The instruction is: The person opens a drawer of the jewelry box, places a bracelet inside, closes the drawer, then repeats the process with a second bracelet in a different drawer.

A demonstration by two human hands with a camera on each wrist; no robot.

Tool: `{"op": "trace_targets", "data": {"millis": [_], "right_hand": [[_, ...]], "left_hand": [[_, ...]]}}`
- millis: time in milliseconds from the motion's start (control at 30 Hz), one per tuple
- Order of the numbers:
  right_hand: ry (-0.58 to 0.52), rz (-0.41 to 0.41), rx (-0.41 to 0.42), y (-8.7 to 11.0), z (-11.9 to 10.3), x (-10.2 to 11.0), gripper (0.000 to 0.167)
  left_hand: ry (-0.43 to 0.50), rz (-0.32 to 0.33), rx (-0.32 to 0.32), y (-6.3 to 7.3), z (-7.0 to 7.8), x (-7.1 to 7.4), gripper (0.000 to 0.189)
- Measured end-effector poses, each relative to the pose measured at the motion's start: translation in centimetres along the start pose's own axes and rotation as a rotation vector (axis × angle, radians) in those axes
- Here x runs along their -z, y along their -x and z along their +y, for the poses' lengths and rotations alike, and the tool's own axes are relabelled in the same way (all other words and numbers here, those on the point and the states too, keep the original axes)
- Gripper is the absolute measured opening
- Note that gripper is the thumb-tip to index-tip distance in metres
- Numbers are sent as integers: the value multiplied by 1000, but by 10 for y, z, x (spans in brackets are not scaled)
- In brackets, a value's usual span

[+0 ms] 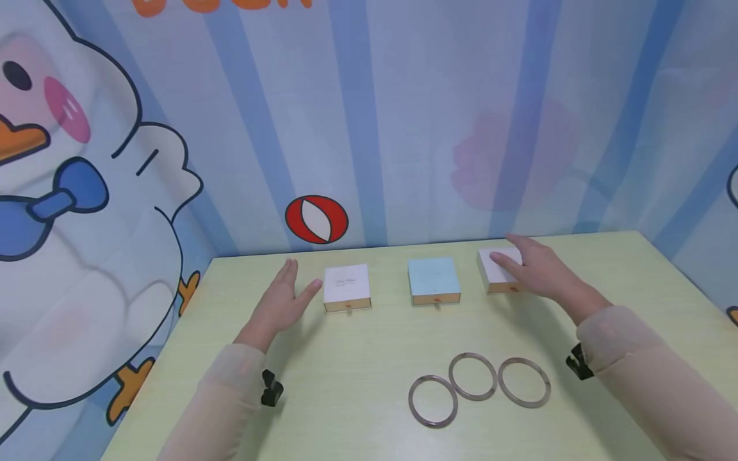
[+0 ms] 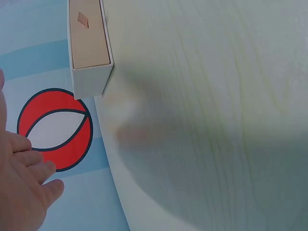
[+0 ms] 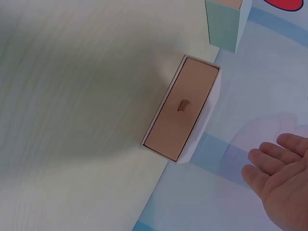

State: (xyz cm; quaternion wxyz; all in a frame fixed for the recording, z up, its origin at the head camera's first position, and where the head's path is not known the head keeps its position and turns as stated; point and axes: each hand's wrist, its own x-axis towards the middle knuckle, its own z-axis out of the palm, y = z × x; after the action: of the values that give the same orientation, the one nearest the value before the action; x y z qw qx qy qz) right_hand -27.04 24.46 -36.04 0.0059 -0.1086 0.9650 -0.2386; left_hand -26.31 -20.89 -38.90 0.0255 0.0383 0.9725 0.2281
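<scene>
Empty fingers outstretched, the left hand (image 1: pixel 277 306) is near the mid-frame white box (image 1: pixel 347 285), the right hand (image 1: pixel 543 270) over the centre-right box (image 1: pixel 498 276).

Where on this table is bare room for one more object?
Widest: between the left sleeve and the three rings. Narrower: between the left white box and the blue box. Crowded: where the rings cluster, and at the right white box, near the right hand.

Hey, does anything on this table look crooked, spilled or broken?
Nothing stands out. The left white box, blue box and right white box look closed and intact, in a rough row. Three bangles lie flat and look whole.
</scene>
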Motion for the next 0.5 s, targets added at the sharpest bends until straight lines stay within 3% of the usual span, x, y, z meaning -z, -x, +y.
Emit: {"op": "trace_targets", "data": {"millis": [500], "right_hand": [[-13,6,27,-2,-8,-6,75]], "left_hand": [[49,-6,34,0,1,-3,94]]}}
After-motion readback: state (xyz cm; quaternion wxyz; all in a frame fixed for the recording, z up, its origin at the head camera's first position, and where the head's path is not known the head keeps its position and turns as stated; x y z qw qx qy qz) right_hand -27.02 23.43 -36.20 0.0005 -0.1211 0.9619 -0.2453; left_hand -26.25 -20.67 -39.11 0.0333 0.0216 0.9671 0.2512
